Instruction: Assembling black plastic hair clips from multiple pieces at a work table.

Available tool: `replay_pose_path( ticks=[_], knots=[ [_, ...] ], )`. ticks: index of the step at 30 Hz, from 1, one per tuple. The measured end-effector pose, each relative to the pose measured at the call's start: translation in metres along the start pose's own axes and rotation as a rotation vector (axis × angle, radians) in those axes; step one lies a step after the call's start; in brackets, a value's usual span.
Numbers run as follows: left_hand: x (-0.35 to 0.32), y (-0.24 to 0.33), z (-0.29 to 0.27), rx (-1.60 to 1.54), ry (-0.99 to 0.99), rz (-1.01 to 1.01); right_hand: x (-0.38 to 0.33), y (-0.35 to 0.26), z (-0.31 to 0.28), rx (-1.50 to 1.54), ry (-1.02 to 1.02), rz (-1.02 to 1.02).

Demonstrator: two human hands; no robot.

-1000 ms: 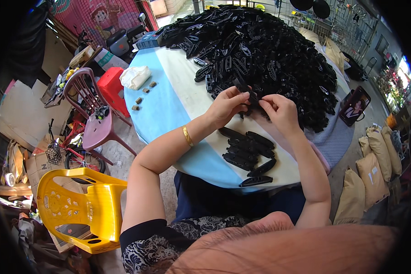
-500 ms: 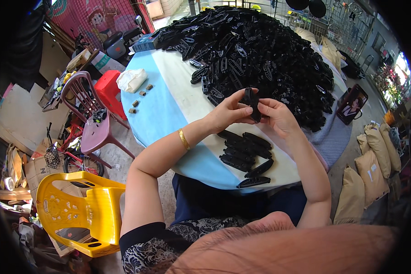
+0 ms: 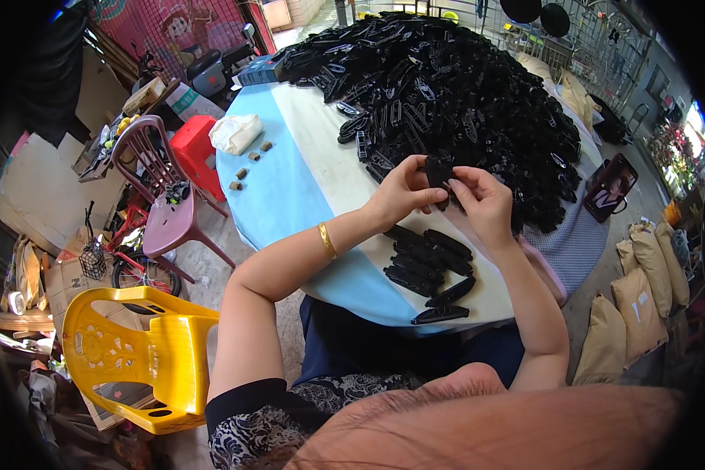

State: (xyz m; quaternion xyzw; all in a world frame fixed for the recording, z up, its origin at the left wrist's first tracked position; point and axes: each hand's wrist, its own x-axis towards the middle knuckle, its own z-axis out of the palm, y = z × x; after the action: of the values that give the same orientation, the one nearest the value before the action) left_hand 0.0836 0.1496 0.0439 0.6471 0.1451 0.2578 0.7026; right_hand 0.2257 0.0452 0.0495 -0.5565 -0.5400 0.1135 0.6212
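Observation:
Above the near part of a round, cloth-covered table [image 3: 278, 184], both my hands hold one black plastic hair clip [image 3: 439, 170]. My left hand [image 3: 399, 193] grips it from the left, with the thumb across its lower part and the index finger near its top. On the other side, my right hand [image 3: 484, 205] pinches its edge between thumb and fingers. Just below my hands lies a small group of similar long black clips [image 3: 424, 260], with a separate clip [image 3: 440, 315] near the table's front edge. A huge heap of black clips [image 3: 446, 86] covers the table's far side.
Small brown pieces [image 3: 241, 173] and a white bag [image 3: 236, 134] lie on the left of the cloth. A phone [image 3: 609, 188] stands at the right edge. Yellow [image 3: 168, 368] and pink [image 3: 168, 227] chairs stand left; sacks [image 3: 638, 298] stand on the floor at right.
The clip between my hands has turned and shows a broader side. My right fingers have shifted along its edge. The whole view has moved slightly.

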Motion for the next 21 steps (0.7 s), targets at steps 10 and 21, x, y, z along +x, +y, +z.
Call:
replay_pose_path(
  ticks=[10,21],
  knots=[
    [-0.003,0.0,-0.001,0.001,0.038,-0.024,0.0,-0.011,0.0,-0.376,0.024,-0.425],
    [-0.001,-0.004,-0.002,0.055,0.119,0.132,0.0,-0.018,-0.003,-0.555,0.013,-0.667]
  ],
)
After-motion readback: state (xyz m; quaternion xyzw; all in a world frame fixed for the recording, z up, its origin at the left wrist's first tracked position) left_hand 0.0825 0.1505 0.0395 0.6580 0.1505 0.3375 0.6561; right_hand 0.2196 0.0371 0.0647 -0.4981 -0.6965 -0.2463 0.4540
